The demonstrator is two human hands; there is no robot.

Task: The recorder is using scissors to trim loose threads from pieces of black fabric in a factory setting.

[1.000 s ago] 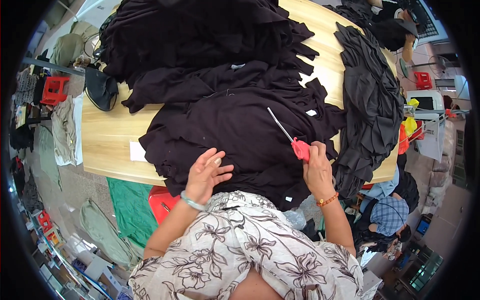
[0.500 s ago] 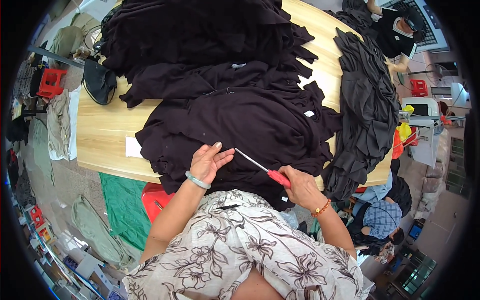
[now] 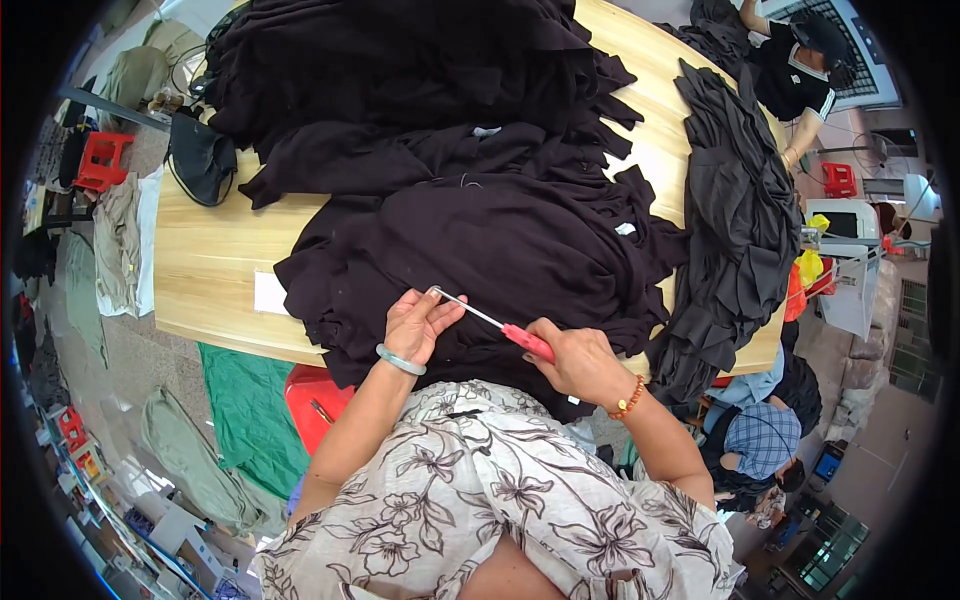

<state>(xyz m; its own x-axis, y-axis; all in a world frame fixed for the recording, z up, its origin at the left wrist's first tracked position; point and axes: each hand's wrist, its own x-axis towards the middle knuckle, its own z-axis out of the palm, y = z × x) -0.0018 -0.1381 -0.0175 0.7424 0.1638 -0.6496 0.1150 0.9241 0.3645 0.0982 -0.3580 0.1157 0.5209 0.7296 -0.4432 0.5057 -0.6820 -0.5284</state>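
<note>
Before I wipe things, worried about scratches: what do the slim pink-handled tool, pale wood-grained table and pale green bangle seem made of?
Slim pink-handled tool: handle probably moulded plastic, from its bright, opaque colour; silvery shaft likely polished metal, since it gleams. Pale wood-grained table: wood or laminate; streaked grain and smooth sheen fit both. Pale green bangle: glossy, perhaps stone, glass or plastic.

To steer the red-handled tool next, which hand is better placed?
Likely the right hand: it holds the red handle, while the left hand is by the tip of the metal shaft.
</note>
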